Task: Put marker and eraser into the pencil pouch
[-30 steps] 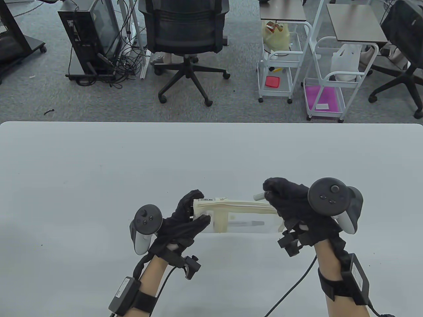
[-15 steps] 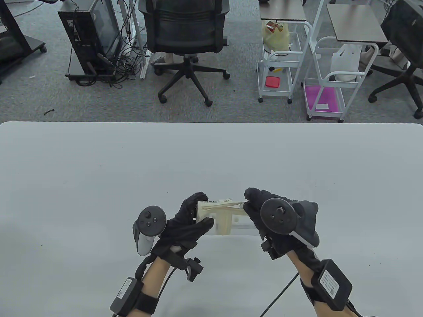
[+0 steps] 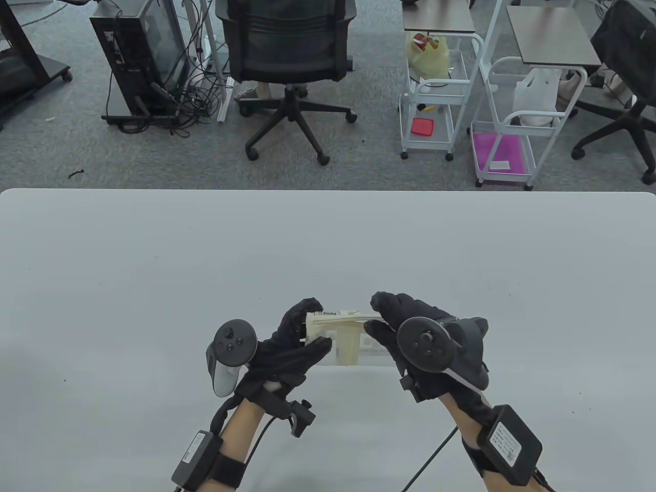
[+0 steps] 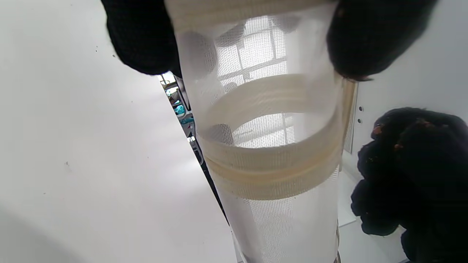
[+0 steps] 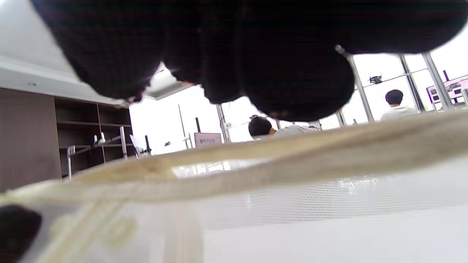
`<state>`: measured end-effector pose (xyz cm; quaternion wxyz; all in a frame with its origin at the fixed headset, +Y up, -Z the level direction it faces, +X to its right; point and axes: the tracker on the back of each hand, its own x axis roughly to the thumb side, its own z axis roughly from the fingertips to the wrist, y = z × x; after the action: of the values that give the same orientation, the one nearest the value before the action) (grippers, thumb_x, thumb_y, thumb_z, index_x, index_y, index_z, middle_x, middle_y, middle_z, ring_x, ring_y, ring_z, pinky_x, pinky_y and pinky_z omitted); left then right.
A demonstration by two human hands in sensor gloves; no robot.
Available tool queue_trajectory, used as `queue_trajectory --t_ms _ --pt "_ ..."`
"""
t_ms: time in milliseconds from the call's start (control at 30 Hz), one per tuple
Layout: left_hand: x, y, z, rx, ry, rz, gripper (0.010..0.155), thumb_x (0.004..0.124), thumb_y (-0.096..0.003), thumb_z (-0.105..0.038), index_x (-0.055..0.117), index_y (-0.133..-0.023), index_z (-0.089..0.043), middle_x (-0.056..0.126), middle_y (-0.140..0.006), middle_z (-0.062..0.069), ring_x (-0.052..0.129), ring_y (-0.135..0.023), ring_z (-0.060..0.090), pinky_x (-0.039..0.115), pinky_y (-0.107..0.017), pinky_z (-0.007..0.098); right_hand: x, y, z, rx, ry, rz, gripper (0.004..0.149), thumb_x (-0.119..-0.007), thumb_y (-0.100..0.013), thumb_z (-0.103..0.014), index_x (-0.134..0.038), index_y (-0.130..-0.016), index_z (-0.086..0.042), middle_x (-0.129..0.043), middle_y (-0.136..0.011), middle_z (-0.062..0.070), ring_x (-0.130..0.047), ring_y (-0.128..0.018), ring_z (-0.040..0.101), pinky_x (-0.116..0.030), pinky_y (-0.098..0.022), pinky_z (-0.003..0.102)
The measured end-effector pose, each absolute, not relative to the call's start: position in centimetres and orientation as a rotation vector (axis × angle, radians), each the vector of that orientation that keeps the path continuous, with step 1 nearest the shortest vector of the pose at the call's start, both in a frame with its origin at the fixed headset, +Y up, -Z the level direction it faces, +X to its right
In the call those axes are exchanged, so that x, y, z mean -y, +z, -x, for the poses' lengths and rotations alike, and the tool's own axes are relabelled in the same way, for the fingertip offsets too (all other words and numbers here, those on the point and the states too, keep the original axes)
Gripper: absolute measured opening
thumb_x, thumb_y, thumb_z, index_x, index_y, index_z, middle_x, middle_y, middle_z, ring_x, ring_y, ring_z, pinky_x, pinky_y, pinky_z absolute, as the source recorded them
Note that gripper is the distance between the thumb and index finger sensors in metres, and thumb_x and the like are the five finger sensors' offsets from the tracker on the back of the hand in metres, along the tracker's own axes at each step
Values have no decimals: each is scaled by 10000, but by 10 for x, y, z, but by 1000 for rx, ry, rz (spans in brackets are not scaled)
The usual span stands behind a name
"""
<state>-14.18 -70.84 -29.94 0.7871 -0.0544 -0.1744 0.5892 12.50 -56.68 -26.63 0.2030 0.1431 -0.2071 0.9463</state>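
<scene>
The right hand in its black glove has slid left along the top edge of the see-through mesh pencil pouch with cream trim, coming close to the left hand. It now covers most of the pouch.

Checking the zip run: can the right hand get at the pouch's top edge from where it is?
Probably yes: the right hand is already at the pencil pouch top edge, with the left hand gripping the other end.
</scene>
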Motion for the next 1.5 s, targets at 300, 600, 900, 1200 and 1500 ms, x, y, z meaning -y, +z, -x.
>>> queue_trajectory --t_ms 300,600,900,1200,1500 --pt "707 -300 142 389 1291 113 774 760 -444 -605 432 -1110 -386 559 -1159 143 839 -891 332 843 -574 412 568 -268 -216 486 2248 -211 750 -844 -363 -505 -633 -1032 -237 -738 -960 148 -883 -751 412 -747 -496 565" --pt "708 -301 147 372 1317 97 775 761 -445 -604 430 -1110 -385 557 -1161 146 839 -891 334 842 -576 413 663 -300 -284 42 1971 -223 1029 -840 -317 -641 -268 -1113 -331 -147 -1149 129 -312 -1080 519 -439 -693 677" --pt "710 -300 145 354 1300 101 775 761 -445 -600 431 -1110 -380 558 -1161 148 843 -890 335 844 -575 415 707 -314 -253 -331 1740 -397 1080 -891 -310 -606 -192 -1100 -371 -80 -1133 144 -284 -1073 555 -444 -685 708" --pt "714 -303 143 346 1331 161 851 749 -451 -602 355 -1149 -315 491 -1206 183 804 -957 382 805 -630 473 712 -312 -243 -196 1620 -335 745 -927 -376 -383 -544 -1015 -391 -419 -1113 144 -705 -922 454 -741 -552 567" --pt "637 -277 121 365 859 -241 884 699 -455 -635 320 -1169 -279 325 -1254 180 396 -1143 481 382 -767 697 711 -311 -252 -143 1655 -277 748 -931 -362 -383 -559 -1010 -341 -458 -1097 151 -731 -896 446 -750 -535 563"
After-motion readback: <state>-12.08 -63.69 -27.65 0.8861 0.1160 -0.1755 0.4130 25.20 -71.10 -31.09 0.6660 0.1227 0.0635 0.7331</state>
